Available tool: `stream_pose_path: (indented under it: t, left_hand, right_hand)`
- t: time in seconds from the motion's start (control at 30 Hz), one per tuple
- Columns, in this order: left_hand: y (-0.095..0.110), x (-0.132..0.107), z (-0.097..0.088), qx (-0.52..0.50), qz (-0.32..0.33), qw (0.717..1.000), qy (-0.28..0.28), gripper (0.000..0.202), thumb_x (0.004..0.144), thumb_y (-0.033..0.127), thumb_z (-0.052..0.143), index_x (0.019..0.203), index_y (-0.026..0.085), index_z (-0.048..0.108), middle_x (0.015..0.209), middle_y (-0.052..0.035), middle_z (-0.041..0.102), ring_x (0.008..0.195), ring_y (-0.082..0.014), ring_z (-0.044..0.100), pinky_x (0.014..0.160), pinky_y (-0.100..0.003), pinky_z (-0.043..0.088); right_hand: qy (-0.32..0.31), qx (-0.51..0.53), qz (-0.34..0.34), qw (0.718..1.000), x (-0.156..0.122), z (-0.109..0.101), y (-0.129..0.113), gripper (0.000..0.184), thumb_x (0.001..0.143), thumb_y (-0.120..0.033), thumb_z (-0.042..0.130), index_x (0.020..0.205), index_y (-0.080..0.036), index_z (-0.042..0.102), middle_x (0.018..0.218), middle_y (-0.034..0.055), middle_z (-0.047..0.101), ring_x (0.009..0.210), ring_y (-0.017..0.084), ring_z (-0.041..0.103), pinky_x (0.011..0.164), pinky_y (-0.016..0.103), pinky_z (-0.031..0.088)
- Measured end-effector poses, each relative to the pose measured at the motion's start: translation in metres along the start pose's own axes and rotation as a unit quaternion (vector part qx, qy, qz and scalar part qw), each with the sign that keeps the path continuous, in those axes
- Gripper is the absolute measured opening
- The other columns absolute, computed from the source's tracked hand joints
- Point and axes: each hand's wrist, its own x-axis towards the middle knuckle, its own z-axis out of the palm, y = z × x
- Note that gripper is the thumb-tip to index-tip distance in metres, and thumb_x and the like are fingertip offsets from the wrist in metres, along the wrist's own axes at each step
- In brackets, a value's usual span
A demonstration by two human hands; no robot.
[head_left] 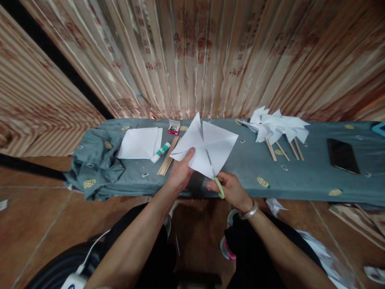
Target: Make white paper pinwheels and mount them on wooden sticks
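Note:
My left hand (182, 170) grips a white square of paper (221, 140) by its lower left side, thumb on top. Slits run into the sheet from its corners toward the middle, and one flap stands up at the top. In my right hand (230, 188) is a pair of scissors (219, 187) with light green handles. One blade lies over the paper, pointing from the near corner toward the centre; the other blade is hidden beneath the sheet. Both hands are held above the near edge of the cloth-covered bench.
Left on the bench (249, 186) lie stacked white paper (138, 142), a glue stick (161, 152), wooden sticks (167, 158) and a small red box of pins (173, 128). Finished paper pinwheels (276, 125) and a black phone (343, 155) are on the right. A curtain (192, 60) hangs behind.

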Motion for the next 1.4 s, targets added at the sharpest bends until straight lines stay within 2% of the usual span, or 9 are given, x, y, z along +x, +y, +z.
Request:
stream_pose_path:
  t: [0.5,0.73,0.87,1.0,1.07,1.13,1.23,1.3,1.4]
  left_hand:
    - [0.001,0.0,0.001,-0.001,-0.001,1.0,0.003,0.043,0.084,0.024,0.068,0.126,0.019,0.059,0.124,-0.009,0.068,0.115,-0.0239,0.063,0.097,-0.035,0.051]
    - [0.006,0.003,0.0,-0.031,0.009,0.999,-0.003,0.046,0.082,0.018,0.067,0.127,0.018,0.059,0.122,-0.0097,0.069,0.111,-0.0237,0.066,0.098,-0.037,0.052]
    - [0.019,0.01,-0.007,-0.03,0.032,0.999,0.015,0.045,0.082,0.017,0.066,0.127,0.017,0.06,0.121,-0.0095,0.069,0.115,-0.0234,0.064,0.1,-0.036,0.05]
    - [0.029,0.014,-0.015,-0.026,0.064,0.998,0.0,0.044,0.078,0.019,0.07,0.121,0.021,0.064,0.119,-0.0051,0.071,0.122,-0.0276,0.059,0.104,-0.04,0.048]
    - [0.029,0.015,-0.018,-0.02,0.065,0.998,-0.005,0.043,0.075,0.018,0.072,0.118,0.021,0.066,0.116,-0.0052,0.072,0.122,-0.0293,0.059,0.105,-0.042,0.047]
    - [0.025,0.015,-0.021,-0.001,0.056,0.998,-0.011,0.045,0.07,0.018,0.075,0.115,0.017,0.067,0.114,-0.0079,0.073,0.119,-0.0297,0.061,0.104,-0.042,0.046]
    - [0.014,0.015,-0.024,0.06,0.041,0.997,-0.033,0.051,0.062,0.023,0.08,0.111,0.014,0.068,0.109,-0.0101,0.074,0.116,-0.0296,0.063,0.103,-0.042,0.046]
    - [0.007,0.014,-0.027,0.117,0.035,0.991,-0.048,0.049,0.06,0.028,0.082,0.105,0.013,0.07,0.107,-0.0106,0.074,0.113,-0.0302,0.064,0.101,-0.043,0.047]
    - [0.0,0.011,-0.03,0.196,0.003,0.979,-0.057,0.041,0.058,0.031,0.083,0.093,0.014,0.072,0.102,-0.011,0.075,0.102,-0.031,0.068,0.095,-0.043,0.051]
  right_hand:
    - [0.0,0.038,0.025,0.999,0.001,0.003,0.002,0.047,0.064,-0.063,0.074,0.068,-0.017,0.063,0.059,-0.0008,0.06,0.054,0.011,0.049,0.049,0.022,0.039]
    - [-0.052,0.003,0.014,0.999,-0.001,0.002,0.004,0.043,0.07,-0.054,0.074,0.089,-0.016,0.067,0.07,0.0003,0.064,0.06,0.011,0.053,0.056,0.023,0.043]
    - [-0.104,-0.027,0.039,0.993,-0.004,-0.01,0.002,0.045,0.071,-0.053,0.073,0.095,-0.016,0.066,0.065,-0.0031,0.058,0.057,0.01,0.049,0.055,0.023,0.04]
    - [-0.135,-0.042,0.077,0.987,-0.006,-0.037,0.005,0.045,0.069,-0.055,0.075,0.091,-0.016,0.066,0.064,-0.0038,0.057,0.057,0.009,0.048,0.052,0.022,0.036]
    - [-0.09,-0.043,0.078,0.992,-0.006,-0.053,0.008,0.047,0.067,-0.058,0.075,0.087,-0.016,0.067,0.065,-0.0028,0.059,0.057,0.01,0.048,0.051,0.022,0.035]
    - [0.008,-0.03,0.077,0.997,-0.005,-0.064,0.01,0.052,0.065,-0.06,0.075,0.091,-0.016,0.067,0.068,-0.0006,0.064,0.057,0.011,0.051,0.051,0.023,0.037]
    - [0.154,0.002,0.034,0.987,-0.001,-0.071,0.007,0.055,0.063,-0.059,0.077,0.098,-0.018,0.066,0.079,0.0032,0.07,0.065,0.015,0.059,0.056,0.025,0.044]
    - [0.187,0.02,0.0,0.982,0.002,-0.069,0.005,0.056,0.06,-0.056,0.08,0.099,-0.019,0.066,0.085,0.0043,0.072,0.071,0.016,0.062,0.062,0.027,0.048]
    - [0.166,0.028,-0.015,0.986,0.005,-0.063,0.004,0.055,0.056,-0.051,0.084,0.098,-0.02,0.065,0.082,0.0017,0.071,0.068,0.015,0.062,0.062,0.027,0.049]
